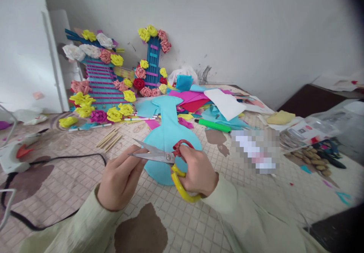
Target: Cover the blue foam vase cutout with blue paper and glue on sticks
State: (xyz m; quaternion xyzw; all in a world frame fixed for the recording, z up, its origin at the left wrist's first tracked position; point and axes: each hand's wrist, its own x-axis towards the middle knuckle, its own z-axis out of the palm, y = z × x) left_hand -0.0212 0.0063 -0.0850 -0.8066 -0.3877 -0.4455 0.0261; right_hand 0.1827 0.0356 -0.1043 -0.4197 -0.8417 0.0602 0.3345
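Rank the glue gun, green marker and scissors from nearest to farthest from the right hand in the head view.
From the right hand:
1. Scissors: held in it, blades pointing left.
2. Green marker: beyond it, slightly right.
3. Glue gun: at the far left.

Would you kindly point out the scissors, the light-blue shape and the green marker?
Scissors [168, 157]: head view, on the pivot joining the blades.
Light-blue shape [168, 135]: head view, upper part of its round body.
Green marker [215, 125]: head view, middle of its barrel.

Long sleeves [241, 207], pale grey-green, both arms.
Plain fabric, loose, creased, wrist-length; left hand [122, 177] and right hand [199, 169] bare.
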